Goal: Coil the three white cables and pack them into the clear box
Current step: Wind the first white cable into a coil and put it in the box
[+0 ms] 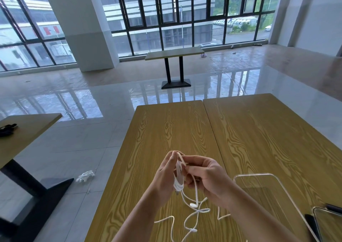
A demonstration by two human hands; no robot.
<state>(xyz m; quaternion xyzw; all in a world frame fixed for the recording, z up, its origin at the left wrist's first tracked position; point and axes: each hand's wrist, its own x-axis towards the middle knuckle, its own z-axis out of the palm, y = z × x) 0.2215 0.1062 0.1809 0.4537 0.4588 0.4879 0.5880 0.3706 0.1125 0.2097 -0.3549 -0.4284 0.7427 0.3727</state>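
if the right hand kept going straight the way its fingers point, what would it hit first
The right hand points left, toward the left hand. First in its path is the white cable coil held there, with the left palm right behind it. They already look nearly touching, though depth is hard to judge.

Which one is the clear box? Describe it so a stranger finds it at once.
Start at the wooden table under the hands. Right of the right hand lies the clear box, open-topped with rounded corners. Unlike the loose white cables, it is rigid and see-through.
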